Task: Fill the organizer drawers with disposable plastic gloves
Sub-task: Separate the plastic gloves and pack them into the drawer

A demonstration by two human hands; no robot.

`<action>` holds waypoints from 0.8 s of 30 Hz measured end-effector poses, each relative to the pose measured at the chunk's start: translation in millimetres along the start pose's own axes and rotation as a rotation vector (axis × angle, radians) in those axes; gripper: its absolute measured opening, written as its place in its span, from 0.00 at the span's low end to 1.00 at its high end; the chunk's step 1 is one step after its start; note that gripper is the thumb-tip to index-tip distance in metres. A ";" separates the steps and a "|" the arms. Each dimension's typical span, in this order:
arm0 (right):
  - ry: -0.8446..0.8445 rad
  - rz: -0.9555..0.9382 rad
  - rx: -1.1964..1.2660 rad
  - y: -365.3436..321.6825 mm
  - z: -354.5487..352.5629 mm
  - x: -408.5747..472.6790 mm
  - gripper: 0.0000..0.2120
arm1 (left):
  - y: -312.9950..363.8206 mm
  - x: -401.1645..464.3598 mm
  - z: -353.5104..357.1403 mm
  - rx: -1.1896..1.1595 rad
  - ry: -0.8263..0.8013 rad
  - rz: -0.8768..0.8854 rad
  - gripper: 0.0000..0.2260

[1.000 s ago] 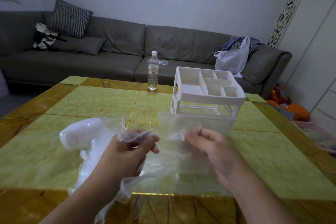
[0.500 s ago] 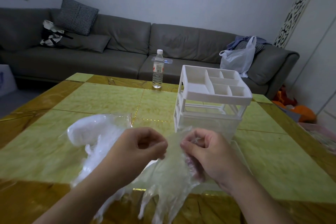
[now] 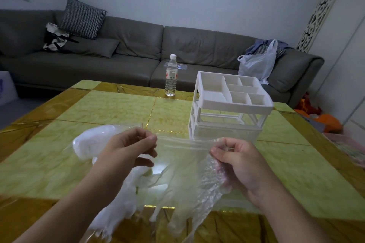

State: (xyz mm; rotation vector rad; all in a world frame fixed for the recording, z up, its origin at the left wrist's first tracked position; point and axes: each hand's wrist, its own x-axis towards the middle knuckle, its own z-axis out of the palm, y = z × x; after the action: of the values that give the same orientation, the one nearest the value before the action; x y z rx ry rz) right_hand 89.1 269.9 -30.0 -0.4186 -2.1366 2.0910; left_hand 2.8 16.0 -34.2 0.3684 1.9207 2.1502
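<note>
The left hand (image 3: 126,148) and the right hand (image 3: 237,162) each pinch one top corner of a clear glove (image 3: 183,165), the fingers (image 3: 150,140) curled around its cuff edge. The cuff is stretched flat between them, and the glove's fingers hang down over the near edge of the counter (image 3: 110,108). Behind the left fingers lies a heap of more gloves (image 3: 88,144), touching the left hand. The white organizer (image 3: 229,108) stands just beyond the right fingers, near the cuff. A water bottle (image 3: 171,77) stands well apart at the far edge. Between bottle and fingers the counter surface is free.
</note>
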 end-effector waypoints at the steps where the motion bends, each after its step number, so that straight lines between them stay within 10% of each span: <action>1: -0.003 0.010 0.012 0.3 0.6 0.0 0.08 | -0.1 -0.5 2.3 -0.027 -0.034 -0.016 0.15; 11: -0.049 0.052 0.006 -3.7 0.2 -4.8 0.10 | -6.4 -4.3 19.4 0.034 -0.001 0.005 0.07; 17: 0.102 0.040 0.003 2.7 -10.2 2.4 0.10 | -14.4 -5.5 26.4 0.278 -0.291 -0.200 0.12; 24: 0.235 -0.017 -0.178 3.9 -47.8 2.1 0.12 | -16.8 2.4 38.5 0.264 -0.132 -0.088 0.07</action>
State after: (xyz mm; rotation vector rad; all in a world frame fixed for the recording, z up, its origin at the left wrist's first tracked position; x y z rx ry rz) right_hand 100.8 316.4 -32.4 -0.6288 -2.1819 1.7498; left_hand 13.7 54.7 -46.7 0.4521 2.1058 1.7750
